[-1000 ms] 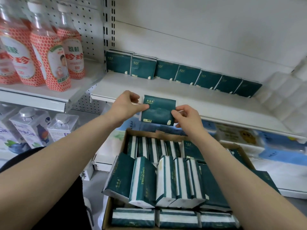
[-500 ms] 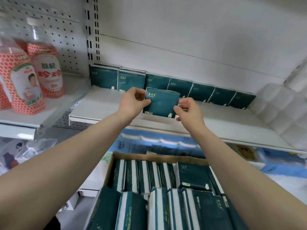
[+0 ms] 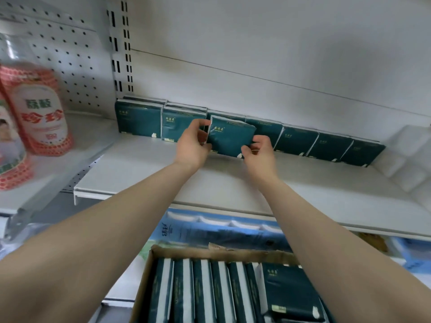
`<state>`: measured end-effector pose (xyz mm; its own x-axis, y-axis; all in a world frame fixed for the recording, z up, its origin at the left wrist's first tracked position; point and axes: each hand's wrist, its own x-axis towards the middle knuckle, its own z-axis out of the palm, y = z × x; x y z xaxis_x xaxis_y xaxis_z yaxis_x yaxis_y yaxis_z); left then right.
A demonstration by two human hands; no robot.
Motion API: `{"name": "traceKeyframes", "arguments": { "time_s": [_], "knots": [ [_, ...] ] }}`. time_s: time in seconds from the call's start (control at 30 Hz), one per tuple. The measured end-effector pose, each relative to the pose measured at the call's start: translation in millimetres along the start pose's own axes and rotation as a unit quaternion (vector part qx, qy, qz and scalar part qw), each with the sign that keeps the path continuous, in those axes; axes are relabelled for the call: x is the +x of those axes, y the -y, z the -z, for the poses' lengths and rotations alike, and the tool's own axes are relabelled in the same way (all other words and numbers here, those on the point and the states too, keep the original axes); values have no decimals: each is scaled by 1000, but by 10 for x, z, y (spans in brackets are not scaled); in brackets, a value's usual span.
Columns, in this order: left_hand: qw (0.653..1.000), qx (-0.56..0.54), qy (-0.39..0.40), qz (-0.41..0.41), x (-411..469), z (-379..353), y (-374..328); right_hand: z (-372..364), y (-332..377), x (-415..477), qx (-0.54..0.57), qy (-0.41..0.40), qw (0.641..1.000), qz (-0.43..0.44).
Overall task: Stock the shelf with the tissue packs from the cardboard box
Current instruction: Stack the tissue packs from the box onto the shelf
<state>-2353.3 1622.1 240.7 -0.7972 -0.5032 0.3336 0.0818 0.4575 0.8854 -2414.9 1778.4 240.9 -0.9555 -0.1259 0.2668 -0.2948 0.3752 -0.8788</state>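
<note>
From the head camera I see both of my arms stretched up to the white shelf [image 3: 151, 173]. Between my two hands is one dark green tissue pack [image 3: 229, 136]. It stands on its lower edge at the back of the shelf, a little tilted, with its printed face toward me. My left hand [image 3: 193, 145] is at the left side of the pack; the thumb and the curled fingers pinch its upper left corner and left edge. My right hand [image 3: 258, 157] is at the lower right corner; its fingers are bent around this corner and grip it from below and from the side.

The pack is in front of the row of shelved packs [image 3: 296, 141], which stand side by side against the back wall. It covers the third place from the left and I cannot tell if it touches the pack behind it.

Below my arms is the open cardboard box [image 3: 210, 252]. In it are more boxed packs [image 3: 200, 292], most of them on edge in a row, and one at the right lies with its face up.

On the neighbouring shelf at the left stands a red-and-white bottle [image 3: 39, 113], blurred, in front of a pegboard [image 3: 70, 54]. Under the white shelf, blue packages [image 3: 221, 231] lie on a lower level.
</note>
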Motion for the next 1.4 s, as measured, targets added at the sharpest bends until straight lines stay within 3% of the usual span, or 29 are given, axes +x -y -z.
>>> {"name": "traceKeyframes", "arguments": {
  "time_s": [0.4, 0.9, 1.13, 1.27, 1.4],
  "knots": [
    [999, -7, -6, -35, 78, -79, 288, -172, -214, 83, -55, -2, 998, 25],
    [999, 10, 26, -18, 96, -89, 298, -194, -231, 100, -100, 82, 991, 21],
    [999, 25, 46, -8, 61, -59, 247, -157, -182, 74, -88, 74, 993, 11],
    [994, 85, 66, -1, 19, 7, 204, -38, -117, -38, -72, 78, 994, -2],
    [983, 155, 85, -53, -172, 143, 14, 195, -67, -307, -56, 95, 994, 26]
  ]
}}
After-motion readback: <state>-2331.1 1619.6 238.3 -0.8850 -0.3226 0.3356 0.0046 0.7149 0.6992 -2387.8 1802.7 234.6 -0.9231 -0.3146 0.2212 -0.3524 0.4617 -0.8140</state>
